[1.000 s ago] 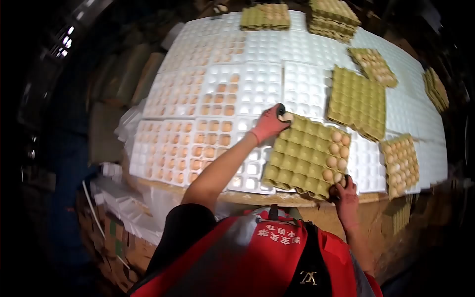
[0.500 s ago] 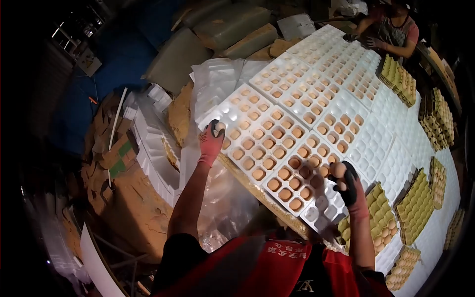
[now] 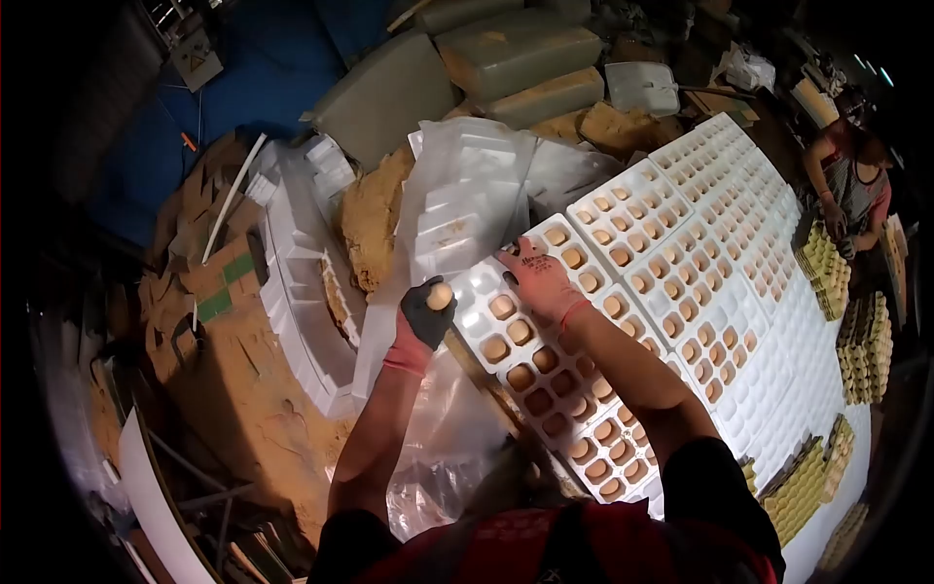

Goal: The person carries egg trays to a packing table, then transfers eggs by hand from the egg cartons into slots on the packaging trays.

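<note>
My left hand (image 3: 416, 329), in a pink glove with dark fingers, is closed around an egg (image 3: 440, 296) just off the near-left corner of a white molded tray (image 3: 469, 313). Over that tray's far-left end, my right hand (image 3: 541, 280) reaches down with its fingers curled. Its fingertips are partly hidden, so what they hold cannot be made out. Eggs sit singly in many of the tray's cells, such as the brown egg (image 3: 502, 308) between my hands. Several cells by the left corner hold no egg. My right forearm covers part of the tray.
More white trays with eggs run to the far right. Yellowish egg cartons (image 3: 827, 268) stand along the right side. A co-worker (image 3: 851, 185) is at the far right edge. Clear plastic sheeting (image 3: 438, 457), white foam pieces (image 3: 297, 282) and cardboard (image 3: 253, 389) lie to the left.
My right hand has moved from the near-right end of the trays to the far-left end, beside my left hand. My left hand has drawn off the tray's edge, still holding an egg. The view has shifted.
</note>
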The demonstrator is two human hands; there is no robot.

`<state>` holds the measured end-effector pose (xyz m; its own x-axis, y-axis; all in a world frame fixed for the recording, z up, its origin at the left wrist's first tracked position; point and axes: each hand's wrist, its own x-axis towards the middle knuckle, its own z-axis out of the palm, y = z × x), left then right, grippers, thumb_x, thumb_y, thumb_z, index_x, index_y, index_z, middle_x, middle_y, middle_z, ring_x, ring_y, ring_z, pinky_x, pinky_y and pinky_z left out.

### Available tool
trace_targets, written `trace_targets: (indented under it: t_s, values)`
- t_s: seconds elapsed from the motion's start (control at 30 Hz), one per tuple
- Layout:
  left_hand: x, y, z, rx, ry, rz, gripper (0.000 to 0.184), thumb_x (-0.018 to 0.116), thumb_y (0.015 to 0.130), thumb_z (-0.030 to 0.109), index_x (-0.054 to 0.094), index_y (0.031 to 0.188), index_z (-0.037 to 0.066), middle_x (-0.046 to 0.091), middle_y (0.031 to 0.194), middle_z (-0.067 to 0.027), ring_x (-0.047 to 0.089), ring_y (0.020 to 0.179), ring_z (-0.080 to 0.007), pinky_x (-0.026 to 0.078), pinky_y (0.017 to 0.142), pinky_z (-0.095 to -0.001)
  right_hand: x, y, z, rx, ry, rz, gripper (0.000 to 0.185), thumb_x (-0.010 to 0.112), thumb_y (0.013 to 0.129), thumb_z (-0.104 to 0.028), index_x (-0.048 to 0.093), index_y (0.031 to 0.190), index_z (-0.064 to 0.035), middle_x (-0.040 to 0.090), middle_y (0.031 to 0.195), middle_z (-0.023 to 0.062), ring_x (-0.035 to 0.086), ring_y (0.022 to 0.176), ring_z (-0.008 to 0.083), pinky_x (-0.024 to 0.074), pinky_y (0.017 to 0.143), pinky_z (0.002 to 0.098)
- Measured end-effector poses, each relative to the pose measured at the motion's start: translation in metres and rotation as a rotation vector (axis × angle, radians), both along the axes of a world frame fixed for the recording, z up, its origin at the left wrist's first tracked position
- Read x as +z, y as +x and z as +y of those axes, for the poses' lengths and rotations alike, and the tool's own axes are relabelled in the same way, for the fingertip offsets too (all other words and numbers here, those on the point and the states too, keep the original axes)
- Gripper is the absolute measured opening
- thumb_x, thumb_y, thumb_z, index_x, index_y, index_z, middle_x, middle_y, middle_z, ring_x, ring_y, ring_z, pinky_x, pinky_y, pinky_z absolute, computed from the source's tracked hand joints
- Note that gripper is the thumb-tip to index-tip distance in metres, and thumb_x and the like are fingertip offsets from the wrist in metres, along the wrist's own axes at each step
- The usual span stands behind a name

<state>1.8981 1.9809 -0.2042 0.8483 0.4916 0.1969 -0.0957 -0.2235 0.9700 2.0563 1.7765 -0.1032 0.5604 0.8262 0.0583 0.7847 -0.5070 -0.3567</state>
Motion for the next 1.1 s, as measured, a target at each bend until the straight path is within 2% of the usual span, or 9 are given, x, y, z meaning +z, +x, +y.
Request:
trace_targets:
  t_s: [0.1, 0.27, 0.43, 0.6, 0.7, 0.97, 1.0, 1.07, 1.1]
  values:
    - [0.041, 0.015, -0.021, -0.015, -0.793, -0.1, 0.039, 0.06, 0.092, 0.017, 0.057, 0.128, 0.004, 0.062, 0.118, -0.0122, 0.061, 0.109, -0.0294, 0.051, 0.098, -0.04, -0.019, 0.018, 0.021, 0.123, -0.14, -0.058, 0.05, 0.064, 0.089, -0.023, 0.053, 0.138, -0.0176, 0.054, 0.124, 0.0194, 0.064, 0.102, 0.0354, 0.0526, 0.085, 0.0461]
    - [0.051, 0.043, -0.056, -0.186, 1.189, 0.298, 0.051, 0.06, 0.084, 0.008, 0.053, 0.134, 0.004, 0.052, 0.14, -0.0168, 0.044, 0.13, -0.0386, 0.034, 0.112, -0.0476, 0.025, 0.009, 0.004, -0.23, 0.171, 0.109, 0.045, 0.061, 0.092, -0.023, 0.054, 0.133, -0.0055, 0.057, 0.125, 0.0189, 0.061, 0.104, 0.0393, 0.0507, 0.089, 0.0452]
    - [0.033, -0.008, -0.018, 0.386, 0.18, 0.208, 0.039, 0.054, 0.095, 0.008, 0.055, 0.134, -0.001, 0.058, 0.133, -0.0208, 0.054, 0.123, -0.0371, 0.042, 0.105, -0.0417, -0.01, -0.036, 0.072, 0.089, 0.129, -0.057, 0.041, 0.056, 0.089, -0.015, 0.058, 0.129, -0.0093, 0.056, 0.127, 0.0172, 0.052, 0.117, 0.0373, 0.0486, 0.091, 0.0432]
    - [0.037, -0.006, -0.012, 0.327, 0.308, 0.18, 0.039, 0.051, 0.098, 0.007, 0.052, 0.136, 0.001, 0.059, 0.13, -0.0222, 0.055, 0.12, -0.0377, 0.042, 0.104, -0.0409, -0.045, -0.066, 0.065, 0.18, 0.298, -0.248, 0.041, 0.058, 0.085, -0.015, 0.057, 0.126, -0.0104, 0.055, 0.116, 0.0136, 0.052, 0.11, 0.034, 0.0447, 0.092, 0.0461]
    - [0.016, 0.018, -0.021, 0.18, 0.331, 0.261, 0.041, 0.058, 0.09, 0.005, 0.056, 0.131, 0.005, 0.06, 0.125, -0.0212, 0.055, 0.117, -0.0404, 0.043, 0.103, -0.0438, 0.006, -0.051, -0.005, -0.315, 0.331, 0.09, 0.045, 0.067, 0.079, -0.014, 0.056, 0.123, -0.0089, 0.054, 0.12, 0.0157, 0.051, 0.113, 0.0384, 0.0436, 0.094, 0.0465]
    - [-0.028, 0.034, 0.0, 0.19, 0.69, 0.241, 0.044, 0.061, 0.094, 0.016, 0.055, 0.132, -0.005, 0.059, 0.125, -0.0268, 0.057, 0.115, -0.0413, 0.045, 0.1, -0.0459, -0.138, -0.003, -0.008, -0.183, 0.507, -0.389, 0.005, 0.06, 0.077, -0.011, 0.062, 0.075, -0.0062, 0.062, 0.089, 0.0168, 0.06, 0.089, 0.0373, 0.0493, 0.078, 0.047]
    - [-0.001, 0.037, -0.022, 0.366, 1.033, 0.286, 0.049, 0.062, 0.094, 0.024, 0.054, 0.134, -0.004, 0.059, 0.123, -0.0292, 0.056, 0.111, -0.0449, 0.045, 0.098, -0.0494, -0.118, -0.008, -0.004, -0.445, 0.828, 0.206, 0.008, 0.062, 0.075, -0.014, 0.063, 0.079, -0.0069, 0.063, 0.089, 0.0167, 0.059, 0.089, 0.0379, 0.048, 0.079, 0.0465]
    - [0.052, 0.042, -0.072, 0.437, 0.99, 0.34, 0.054, 0.059, 0.097, 0.029, 0.049, 0.14, -0.001, 0.053, 0.133, -0.0283, 0.053, 0.117, -0.0464, 0.043, 0.1, -0.0501, -0.106, -0.014, -0.025, -0.539, 0.584, 0.314, 0.014, 0.063, 0.079, -0.018, 0.065, 0.089, -0.0087, 0.059, 0.09, 0.0162, 0.056, 0.091, 0.0365, 0.0453, 0.079, 0.0449]
    - [0.043, 0.052, -0.062, 0.36, 1.02, 0.225, 0.053, 0.057, 0.099, 0.029, 0.048, 0.142, -0.001, 0.05, 0.139, -0.0256, 0.049, 0.124, -0.0444, 0.042, 0.102, -0.0497, -0.082, -0.047, -0.069, -0.357, 0.307, -0.214, 0.017, 0.06, 0.083, -0.021, 0.065, 0.096, -0.0098, 0.057, 0.096, 0.0127, 0.056, 0.093, 0.0322, 0.045, 0.078, 0.0432]
